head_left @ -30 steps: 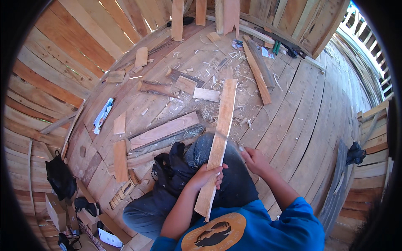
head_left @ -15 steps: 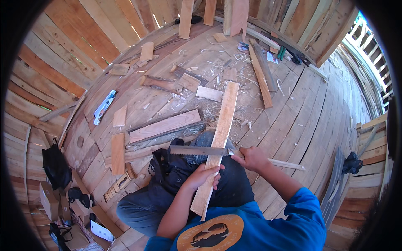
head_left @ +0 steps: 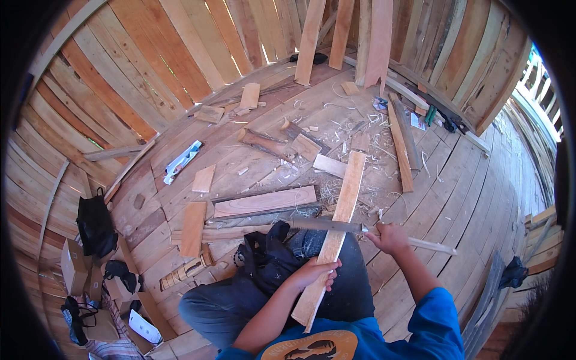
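Observation:
A long, narrow light-wood board [head_left: 347, 195] slants across my lap, its far end over the floor. Around its near part my left hand [head_left: 313, 275] is wrapped, with fingers curled over the edge. A handsaw [head_left: 318, 224] lies crosswise on the board, just beyond my left hand, its toothed blade pointing left. My right hand [head_left: 391, 239] is closed round the saw's long pale wooden handle [head_left: 435, 246], which sticks out to the right. Dark cloth [head_left: 264, 258] is bunched on my leg beside the board.
Offcuts, shavings [head_left: 384, 144] and a reddish plank [head_left: 267, 202] lie on the floor ahead. A carved wooden piece [head_left: 189, 268] sits left of my knee. Open cardboard boxes [head_left: 75, 267] and a black bag [head_left: 96, 225] stand at left. Long boards [head_left: 401, 144] lie right of the shavings.
The whole view has shifted, so things sit lower and further right. Against the board, the saw has slid somewhat to the right. My left hand keeps its hold.

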Available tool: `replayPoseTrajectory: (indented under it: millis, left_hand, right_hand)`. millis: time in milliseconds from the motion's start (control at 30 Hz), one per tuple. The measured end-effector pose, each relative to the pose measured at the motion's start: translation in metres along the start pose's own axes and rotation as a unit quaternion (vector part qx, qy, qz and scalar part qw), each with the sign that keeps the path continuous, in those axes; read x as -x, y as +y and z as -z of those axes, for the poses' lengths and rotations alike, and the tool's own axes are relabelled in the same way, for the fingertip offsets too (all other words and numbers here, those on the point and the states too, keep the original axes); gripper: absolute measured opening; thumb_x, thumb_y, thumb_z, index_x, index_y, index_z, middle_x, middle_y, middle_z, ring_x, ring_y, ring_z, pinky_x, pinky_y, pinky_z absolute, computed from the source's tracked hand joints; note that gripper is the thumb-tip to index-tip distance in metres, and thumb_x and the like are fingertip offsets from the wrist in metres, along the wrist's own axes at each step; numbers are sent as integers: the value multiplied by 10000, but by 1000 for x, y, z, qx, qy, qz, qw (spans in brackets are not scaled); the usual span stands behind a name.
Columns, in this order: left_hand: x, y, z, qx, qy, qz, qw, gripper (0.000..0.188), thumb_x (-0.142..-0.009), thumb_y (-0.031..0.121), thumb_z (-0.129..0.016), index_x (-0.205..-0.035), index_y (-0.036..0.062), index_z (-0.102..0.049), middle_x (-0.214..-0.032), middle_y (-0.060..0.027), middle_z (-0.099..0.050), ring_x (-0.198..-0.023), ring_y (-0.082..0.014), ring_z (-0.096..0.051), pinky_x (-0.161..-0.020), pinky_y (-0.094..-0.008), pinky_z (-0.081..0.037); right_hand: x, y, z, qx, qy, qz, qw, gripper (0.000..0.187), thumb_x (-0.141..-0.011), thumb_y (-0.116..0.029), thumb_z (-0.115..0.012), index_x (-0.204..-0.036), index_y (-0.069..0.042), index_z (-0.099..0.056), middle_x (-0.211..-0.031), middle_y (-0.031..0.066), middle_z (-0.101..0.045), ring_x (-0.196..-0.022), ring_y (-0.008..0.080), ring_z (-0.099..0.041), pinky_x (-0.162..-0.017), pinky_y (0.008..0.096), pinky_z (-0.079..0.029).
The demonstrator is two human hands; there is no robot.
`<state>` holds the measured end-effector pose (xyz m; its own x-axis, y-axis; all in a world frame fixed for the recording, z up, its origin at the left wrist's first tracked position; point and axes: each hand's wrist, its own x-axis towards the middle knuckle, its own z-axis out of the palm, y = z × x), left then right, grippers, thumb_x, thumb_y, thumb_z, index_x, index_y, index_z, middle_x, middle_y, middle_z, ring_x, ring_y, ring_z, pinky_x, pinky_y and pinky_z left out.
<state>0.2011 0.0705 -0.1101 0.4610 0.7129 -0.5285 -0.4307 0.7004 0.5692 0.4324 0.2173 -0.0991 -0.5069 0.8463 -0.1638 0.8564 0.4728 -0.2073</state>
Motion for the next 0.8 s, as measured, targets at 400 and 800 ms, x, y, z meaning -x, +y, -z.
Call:
replayPoseTrajectory:
  millis: [400,800]
  left_hand:
    - [-1,4,5,10,-19,-2,1000,191,-939,225,-564,-1047,78,-506,-629,1,-439,-530,-107,-488,-523,-289,-479]
    - [-3,7,8,39,-21,20,999,200,-928,217,-576,-1055,80,-503,-630,5,-436,-526,-109,-483,-508,-301,-473]
  right_hand:
    - [-14,7,11,54,4,19,998,636,-839,-653,-479,-726,-47,-639,-631,178,-630,-644,349,-653,-587,487,-509]
    - [-18,8,12,32,-15,8,999,663,-854,-663,-441,-751,-41,-646,-655,197,-634,-663,383,-650,-637,484,-524]
